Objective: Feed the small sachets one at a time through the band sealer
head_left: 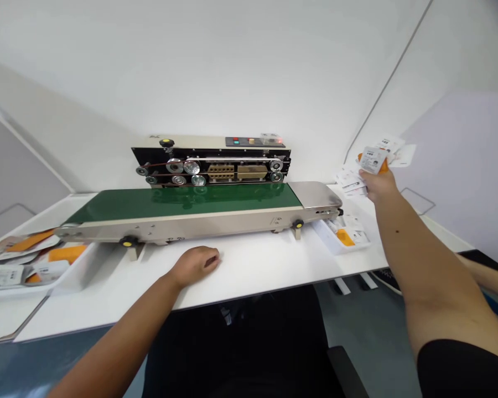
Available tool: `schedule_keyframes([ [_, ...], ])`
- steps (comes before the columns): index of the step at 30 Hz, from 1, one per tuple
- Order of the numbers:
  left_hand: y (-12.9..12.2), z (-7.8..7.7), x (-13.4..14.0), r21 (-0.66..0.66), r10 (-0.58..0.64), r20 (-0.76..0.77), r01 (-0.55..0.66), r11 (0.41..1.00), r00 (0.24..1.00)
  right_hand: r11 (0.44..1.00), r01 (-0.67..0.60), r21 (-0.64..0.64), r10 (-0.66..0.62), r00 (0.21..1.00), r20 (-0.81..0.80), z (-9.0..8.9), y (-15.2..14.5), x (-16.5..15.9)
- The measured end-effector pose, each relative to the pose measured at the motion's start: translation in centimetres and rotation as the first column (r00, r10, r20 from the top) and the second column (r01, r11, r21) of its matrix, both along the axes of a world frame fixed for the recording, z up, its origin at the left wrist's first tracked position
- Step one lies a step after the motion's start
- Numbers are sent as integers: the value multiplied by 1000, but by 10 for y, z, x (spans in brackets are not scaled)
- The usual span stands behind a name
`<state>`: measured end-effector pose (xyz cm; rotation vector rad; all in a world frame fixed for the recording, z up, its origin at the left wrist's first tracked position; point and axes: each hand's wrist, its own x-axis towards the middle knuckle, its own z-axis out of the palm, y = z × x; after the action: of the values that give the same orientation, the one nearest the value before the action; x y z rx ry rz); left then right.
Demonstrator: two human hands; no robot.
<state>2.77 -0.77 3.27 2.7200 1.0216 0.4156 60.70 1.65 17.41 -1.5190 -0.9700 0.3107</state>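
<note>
My right hand (pixel 379 185) is raised off to the right, above the table's right end. Its fingers are closed on a fanned bunch of small flat packets (pixel 373 159), white with print and some orange. My left hand (pixel 196 265) rests on the white table top (pixel 249 257) in a loose fist, and nothing shows in it. Just behind that hand stands a band sealing machine with a green conveyor belt (pixel 191 200). Its rollers and sealing blocks (pixel 219 171) run along the back. A small red light glows on its control panel (pixel 255 142).
At the left end, a white bin (pixel 83 271) holds many white and orange packets. Another white bin (pixel 336 246) with packets sits partly beneath the conveyor's right end. A black chair (pixel 240 354) is below the table edge. Another person's forearm (pixel 485 276) shows at far right.
</note>
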Motion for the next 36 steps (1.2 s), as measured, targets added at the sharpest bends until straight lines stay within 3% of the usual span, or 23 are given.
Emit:
schedule_keyframes([
  [3,-1,-2,-1,26,7,-16,-6,1000,1000,975,-55,217,81,990,-112,22,1,-25],
  [6,-3,-4,-2,54,12,-18,-11,998,1000,944,-184,275,217,972,-92,42,-3,-63],
  [9,-6,-3,-4,63,7,-8,-7,998,1000,923,-298,244,327,941,-88,53,-12,-115],
  [13,-25,12,-3,201,0,118,-23,979,993,896,-433,97,442,890,-114,45,-29,-190],
  [16,-50,30,-3,403,-25,259,-84,911,966,802,-598,22,595,794,-128,28,-41,-239],
  [19,-70,46,-4,552,-29,357,-186,813,934,713,-696,-82,696,717,-39,13,-52,-281],
  [21,-74,55,-7,592,14,398,-269,760,917,674,-702,-228,734,672,101,4,-59,-309],
  [24,-68,59,-14,603,86,408,-339,722,909,648,-615,-449,762,524,382,-17,-73,-353],
  [27,-59,45,-25,587,77,333,-270,763,940,732,-414,-542,681,404,611,-54,-88,-390],
  [30,-56,13,-38,479,72,210,-167,862,975,785,-251,-566,619,349,703,-102,-97,-411],
  [33,-58,-20,-53,308,91,81,-111,945,993,803,-240,-545,596,303,744,-141,-96,-413],
  [36,-61,-28,-63,227,84,23,-87,970,996,805,-306,-509,589,312,745,-162,-94,-407],
])
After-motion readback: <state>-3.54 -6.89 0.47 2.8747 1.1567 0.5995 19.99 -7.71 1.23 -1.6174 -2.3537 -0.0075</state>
